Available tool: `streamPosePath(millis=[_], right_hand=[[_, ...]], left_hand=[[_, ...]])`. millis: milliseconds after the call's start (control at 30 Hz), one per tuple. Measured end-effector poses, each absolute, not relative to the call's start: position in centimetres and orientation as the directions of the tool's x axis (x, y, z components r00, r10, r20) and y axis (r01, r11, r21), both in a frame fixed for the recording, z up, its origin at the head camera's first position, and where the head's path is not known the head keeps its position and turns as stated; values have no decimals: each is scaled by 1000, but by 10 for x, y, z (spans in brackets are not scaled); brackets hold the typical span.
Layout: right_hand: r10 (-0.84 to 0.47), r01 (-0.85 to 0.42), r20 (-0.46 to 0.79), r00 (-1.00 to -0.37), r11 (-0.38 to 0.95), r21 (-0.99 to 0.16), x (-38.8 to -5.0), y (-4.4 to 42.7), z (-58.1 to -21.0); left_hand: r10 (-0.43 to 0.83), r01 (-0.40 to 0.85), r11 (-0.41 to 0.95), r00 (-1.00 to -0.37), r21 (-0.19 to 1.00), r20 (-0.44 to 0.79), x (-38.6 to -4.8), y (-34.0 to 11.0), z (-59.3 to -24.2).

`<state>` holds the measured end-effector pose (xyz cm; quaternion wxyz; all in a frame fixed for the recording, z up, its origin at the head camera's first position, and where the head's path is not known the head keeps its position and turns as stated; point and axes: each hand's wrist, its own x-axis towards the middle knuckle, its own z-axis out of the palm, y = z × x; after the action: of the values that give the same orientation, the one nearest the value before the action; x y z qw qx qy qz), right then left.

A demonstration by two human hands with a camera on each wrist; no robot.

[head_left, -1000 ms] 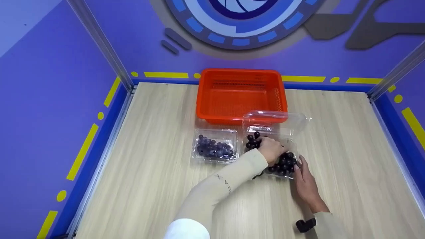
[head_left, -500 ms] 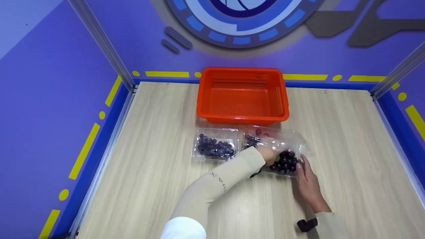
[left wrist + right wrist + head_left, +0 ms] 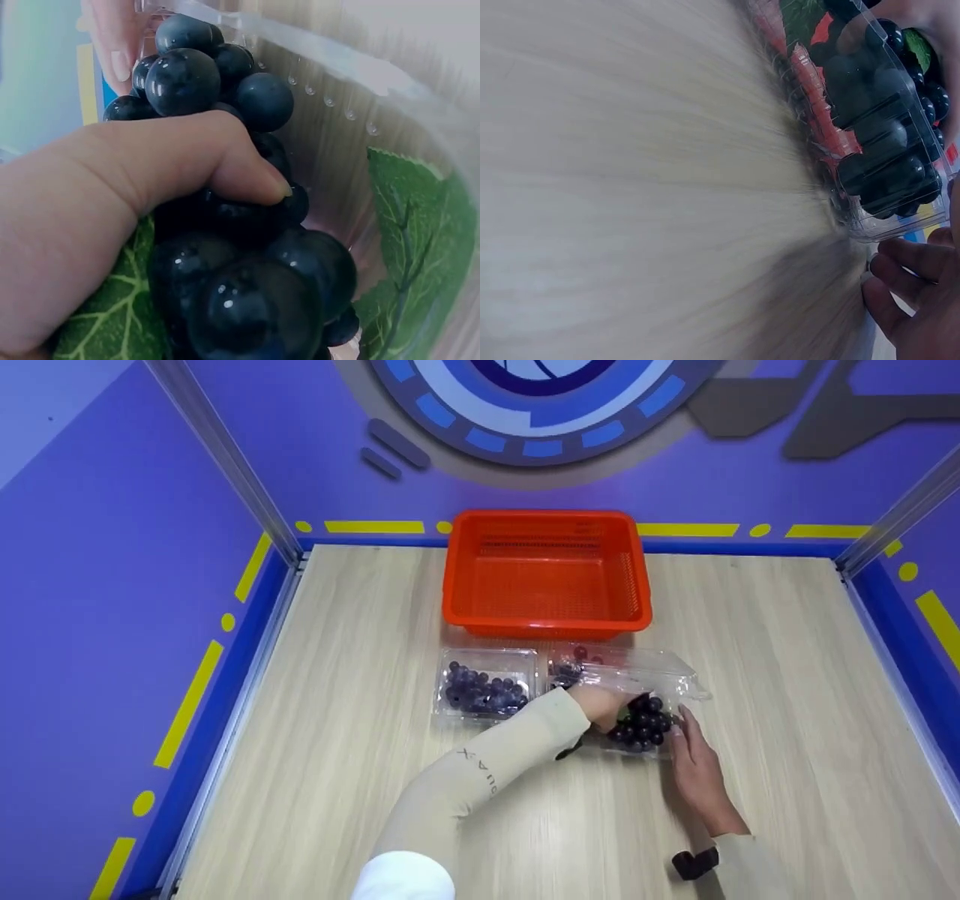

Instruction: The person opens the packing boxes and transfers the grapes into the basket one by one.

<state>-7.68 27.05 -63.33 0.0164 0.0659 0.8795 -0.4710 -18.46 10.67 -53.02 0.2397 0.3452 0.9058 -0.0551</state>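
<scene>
My left hand (image 3: 598, 706) reaches into a clear plastic box and grips a bunch of dark grapes (image 3: 645, 724). Its thumb bends over the grapes in the left wrist view, with green leaves (image 3: 412, 255) beside them; the other fingers are hidden. The box's clear lid (image 3: 645, 661) leans half-raised over the hand. Against the box's right end lies my right hand (image 3: 701, 780), its fingers extended. In the right wrist view those fingertips touch or nearly touch the corner of the box (image 3: 866, 231). More grapes (image 3: 564, 671) show through plastic at the box's left.
A second clear box (image 3: 487, 655) with grapes inside stands just left of the first. Behind both is an orange-red basket (image 3: 547, 628) with perforated sides. Purple panels (image 3: 375, 502) border the wooden tabletop (image 3: 337, 720) at the back and sides.
The box's lid has swung down from upright towards my left hand. My left hand has shifted slightly left and nearer, still gripping the grapes. The right hand has hardly moved.
</scene>
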Motion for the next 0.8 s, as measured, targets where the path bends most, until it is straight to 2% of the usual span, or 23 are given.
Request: streamPosePath(millis=[233,433,567,800], right_hand=[[102,135,-93,-990,554,-821,-78,271,-633],[100,138,-98,-990,565,-813,-78,270,-631],[106,151,-110,-988,566,-810,-79,270,-630],[113,155,-110,-987,573,-805,-79,270,-630]], left_hand=[[587,638,765,-634,88,-504,-187,107,-528],[634,682,727,-629,71,-449,-187,104,-526],[651,680,726,-632,102,-421,-186,102,-525],[710,746,665,-618,34,-337,-184,96,-525]])
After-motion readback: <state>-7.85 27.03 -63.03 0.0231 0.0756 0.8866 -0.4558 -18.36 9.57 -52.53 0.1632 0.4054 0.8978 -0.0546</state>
